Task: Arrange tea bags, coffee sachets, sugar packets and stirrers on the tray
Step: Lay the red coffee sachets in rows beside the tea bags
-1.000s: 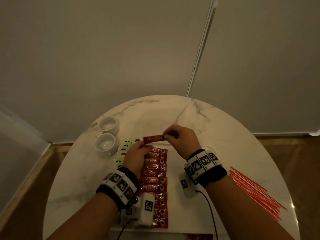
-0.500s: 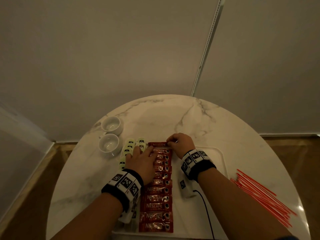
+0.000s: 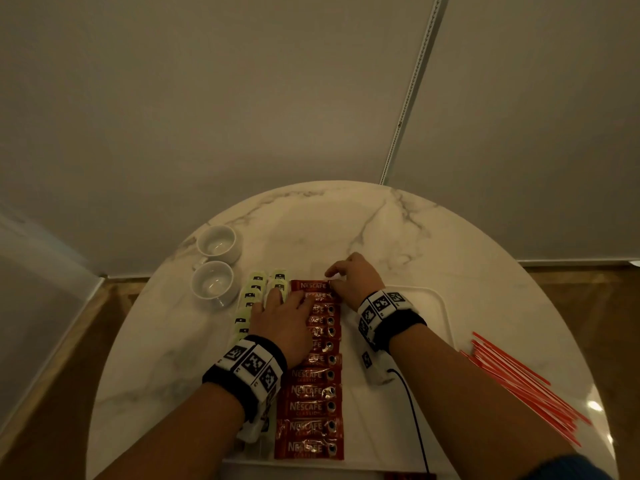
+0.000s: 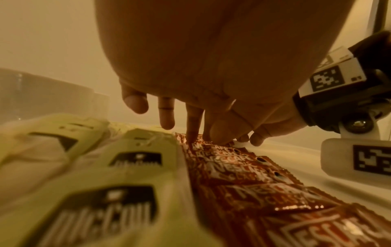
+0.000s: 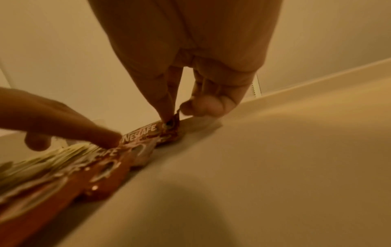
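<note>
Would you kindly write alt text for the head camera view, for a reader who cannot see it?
Two hands set a red Nescafe sachet at the far end of a column of coffee sachets on a white tray: the right hand pinches its end, the left hand presses flat beside it. Green tea bags, two white cups and red stirrers surround them on a marble table.

Red Nescafé sachets [image 3: 311, 375] overlapped in a column beside green tea bags [image 3: 250, 299] on white tray [image 3: 440, 306]

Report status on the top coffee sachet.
Right hand pinches top coffee sachet end; left hand presses the red row. Sachet down on tray. Nothing blocking.
</note>
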The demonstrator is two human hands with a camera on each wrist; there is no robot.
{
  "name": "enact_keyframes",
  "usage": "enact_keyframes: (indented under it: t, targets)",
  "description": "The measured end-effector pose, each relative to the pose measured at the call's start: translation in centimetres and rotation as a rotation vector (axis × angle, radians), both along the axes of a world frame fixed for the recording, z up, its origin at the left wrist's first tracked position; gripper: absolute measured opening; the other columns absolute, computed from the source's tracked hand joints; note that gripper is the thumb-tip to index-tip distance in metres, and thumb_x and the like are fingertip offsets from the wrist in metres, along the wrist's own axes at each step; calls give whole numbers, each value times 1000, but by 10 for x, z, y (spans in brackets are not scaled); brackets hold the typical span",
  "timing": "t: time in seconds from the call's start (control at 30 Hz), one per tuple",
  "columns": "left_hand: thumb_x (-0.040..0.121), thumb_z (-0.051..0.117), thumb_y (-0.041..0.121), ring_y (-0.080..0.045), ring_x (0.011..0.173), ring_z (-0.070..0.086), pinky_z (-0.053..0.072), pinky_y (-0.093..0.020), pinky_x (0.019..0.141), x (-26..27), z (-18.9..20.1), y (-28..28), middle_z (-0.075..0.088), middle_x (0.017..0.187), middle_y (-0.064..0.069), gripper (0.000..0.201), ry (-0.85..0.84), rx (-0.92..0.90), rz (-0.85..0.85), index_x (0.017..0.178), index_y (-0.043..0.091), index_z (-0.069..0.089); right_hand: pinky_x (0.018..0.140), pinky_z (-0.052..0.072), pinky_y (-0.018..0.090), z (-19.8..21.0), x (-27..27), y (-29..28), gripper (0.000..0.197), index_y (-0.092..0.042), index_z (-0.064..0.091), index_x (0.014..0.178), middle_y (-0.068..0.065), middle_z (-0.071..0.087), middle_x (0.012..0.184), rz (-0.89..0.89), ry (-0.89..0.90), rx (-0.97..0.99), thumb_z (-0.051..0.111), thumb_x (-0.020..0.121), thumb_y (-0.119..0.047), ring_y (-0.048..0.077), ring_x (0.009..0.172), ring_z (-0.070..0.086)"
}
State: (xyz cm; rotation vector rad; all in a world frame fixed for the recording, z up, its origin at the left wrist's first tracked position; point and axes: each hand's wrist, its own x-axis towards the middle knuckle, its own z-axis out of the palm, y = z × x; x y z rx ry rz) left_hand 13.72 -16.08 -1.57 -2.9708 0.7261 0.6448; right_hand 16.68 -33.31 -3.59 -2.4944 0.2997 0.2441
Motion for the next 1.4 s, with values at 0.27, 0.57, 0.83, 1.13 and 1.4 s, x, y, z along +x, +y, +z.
enact_keyframes:
  t: [0.27, 0.57, 0.83, 1.13, 1.4]
  targets:
    - [90, 38, 37, -29, 134, 17, 22, -51, 108, -6, -2, 0, 12, 156, 8, 65, -26, 38, -33, 149, 32, 13, 79, 44, 25, 4, 3, 11, 21, -30, 69, 108, -7, 41, 103, 154, -14, -85, 58, 90, -26, 13, 95, 51]
    - [91, 38, 39, -28, 136, 16, 21, -52, 107, -11, -5, 3, 3, 158, 7, 70, -35, 28, -51, 150, 32, 1, 80, 42, 25, 5, 7, 12, 22, -28, 69, 109, -4, 51, 106, 219, 5, -120, 58, 90, -22, 15, 98, 53]
    - [92, 34, 44, -30, 139, 11, 18, -55, 108, -20, -7, 7, -6, 159, 10, 70, -11, 78, -87, 149, 35, -5, 83, 47, 28, 5, 6, 11, 12, -24, 64, 99, -9, 47, 93, 184, -28, -105, 59, 88, -23, 11, 87, 49]
    - [91, 37, 43, -31, 142, 5, 13, -55, 110, -18, -3, 8, -12, 158, 10, 73, 21, 80, -90, 149, 34, -7, 76, 38, 22, 2, -1, 1, 17, -22, 60, 102, -7, 46, 94, 52, -43, -18, 63, 86, -27, 11, 85, 47]
    - [92, 37, 44, -29, 145, -5, 6, -60, 110, -29, 1, 12, -16, 158, 10, 73, 33, 95, -181, 148, 38, -11, 80, 41, 25, -2, -8, -1, 18, -27, 66, 107, -5, 45, 97, 91, -63, -4, 60, 89, -26, 13, 91, 49]
